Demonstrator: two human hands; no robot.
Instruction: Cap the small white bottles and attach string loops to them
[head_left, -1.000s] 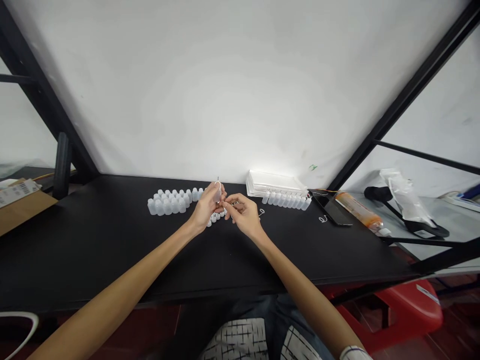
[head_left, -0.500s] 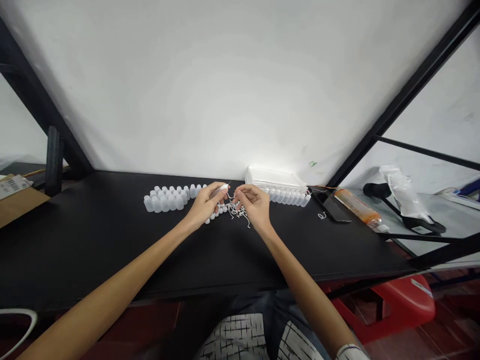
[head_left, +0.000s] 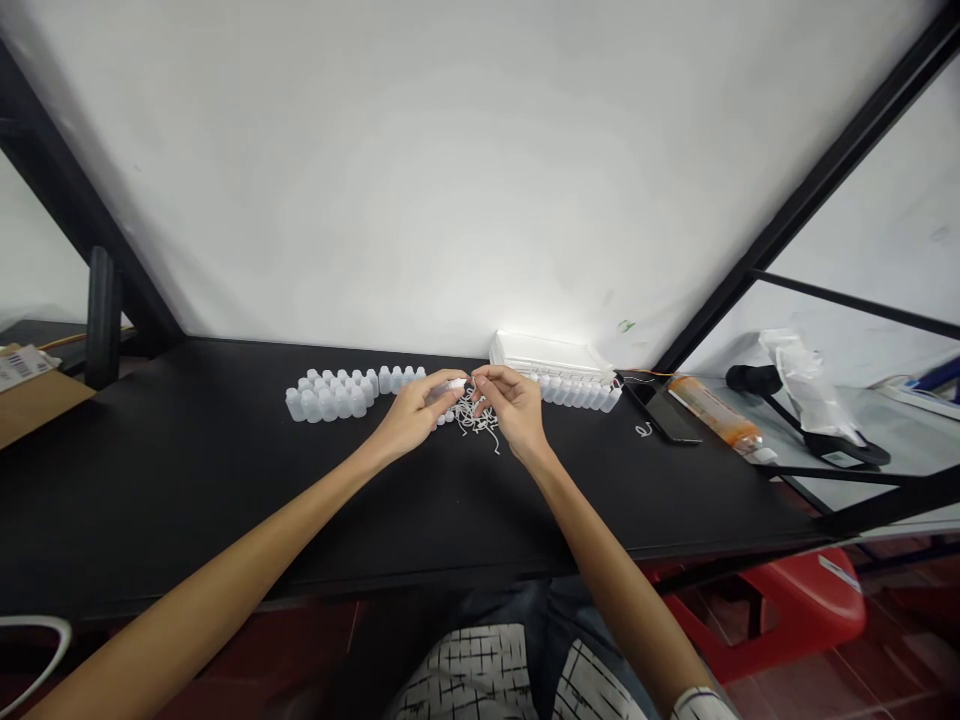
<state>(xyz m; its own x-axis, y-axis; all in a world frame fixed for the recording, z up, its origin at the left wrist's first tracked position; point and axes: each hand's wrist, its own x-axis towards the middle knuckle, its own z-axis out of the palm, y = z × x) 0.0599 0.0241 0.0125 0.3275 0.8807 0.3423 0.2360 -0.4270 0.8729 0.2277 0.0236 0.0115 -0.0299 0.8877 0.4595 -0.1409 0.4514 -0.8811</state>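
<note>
Near the middle of the black table, my left hand (head_left: 409, 412) is closed around a small white plastic bottle (head_left: 456, 384), tilted with its top toward the right; fingers hide most of its body. Close beside its top, my right hand (head_left: 517, 408) pinches the end of a thin white string (head_left: 474, 383). Below both hands lies a tangled pile of short white strings (head_left: 480, 425). Some small white caps (head_left: 445, 418) show partly behind my left hand. Several translucent small bottles (head_left: 322, 403) stand grouped to the left.
A row of bottles with strings (head_left: 574, 391) stands at right before a white stack of flat boxes (head_left: 551, 352). Farther right lie a loose string (head_left: 643, 430), a dark phone (head_left: 673, 418) and an orange packet (head_left: 716, 412). Black frame bars (head_left: 750, 250) flank the table (head_left: 225, 520).
The bottle in my left hand has tipped toward the right and come closer to my right fingertips. My left hand has shifted slightly right, covering more of the caps.
</note>
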